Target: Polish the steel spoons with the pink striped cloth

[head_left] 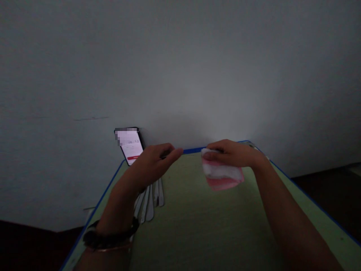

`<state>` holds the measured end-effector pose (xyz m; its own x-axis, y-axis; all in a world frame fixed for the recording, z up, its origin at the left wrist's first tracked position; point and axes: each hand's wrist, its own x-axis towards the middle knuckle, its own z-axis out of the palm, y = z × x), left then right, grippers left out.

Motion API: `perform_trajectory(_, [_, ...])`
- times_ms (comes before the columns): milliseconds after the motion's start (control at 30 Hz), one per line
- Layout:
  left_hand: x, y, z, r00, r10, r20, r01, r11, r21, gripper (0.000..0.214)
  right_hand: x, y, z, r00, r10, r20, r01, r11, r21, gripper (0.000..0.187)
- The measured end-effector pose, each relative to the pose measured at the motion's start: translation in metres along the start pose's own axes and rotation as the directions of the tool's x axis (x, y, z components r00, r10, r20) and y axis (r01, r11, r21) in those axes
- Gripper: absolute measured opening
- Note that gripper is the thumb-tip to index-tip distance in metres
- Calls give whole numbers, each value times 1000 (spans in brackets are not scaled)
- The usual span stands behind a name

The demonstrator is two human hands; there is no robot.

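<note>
Cloth (224, 180) striped pink and white droops from the right hand (232, 152), thumb and fingers pinching its upper edge, above the green table (211, 229) in the head view. It looks light, limp, hard to damage; that edge seems a sound hold. The left hand (155, 162) curls near a phone (131, 145); whether it grips anything, I cannot tell.
</note>
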<state>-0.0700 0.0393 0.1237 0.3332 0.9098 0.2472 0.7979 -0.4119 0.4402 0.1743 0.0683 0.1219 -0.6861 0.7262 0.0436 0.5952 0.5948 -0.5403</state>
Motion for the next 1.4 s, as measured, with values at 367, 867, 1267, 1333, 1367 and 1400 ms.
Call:
perform_trajectory(367, [-2, -8, -2, 998, 0, -64, -2, 1000, -21, 46, -3, 2, -4, 997, 66, -47, -67, 997, -39, 48])
perform_trajectory(867, [1, 10, 10, 993, 77, 86, -72, 996, -60, 37, 13, -17, 16, 997, -67, 36, 69, 996, -60, 37])
perform_trajectory(1267, [0, -4, 0, 999, 17, -48, -22, 995, -95, 47, 7, -7, 8, 995, -10, -103, 7, 999, -34, 39])
perform_trajectory(1333, [0, -4, -1, 998, 39, -50, -45, 993, -113, 44, 7, -7, 8, 996, -18, -82, 18, 1000, 6, 39])
perform_trajectory(1367, [0, -3, -1, 998, 54, -45, -59, 990, -127, 43, 7, -8, 8, 997, -28, -65, 29, 999, 27, 39])
perform_trajectory(1400, [0, -2, -1, 997, 67, -40, -72, 987, -141, 41, 7, -9, 9, 998, -41, -53, 44, 998, 45, 40])
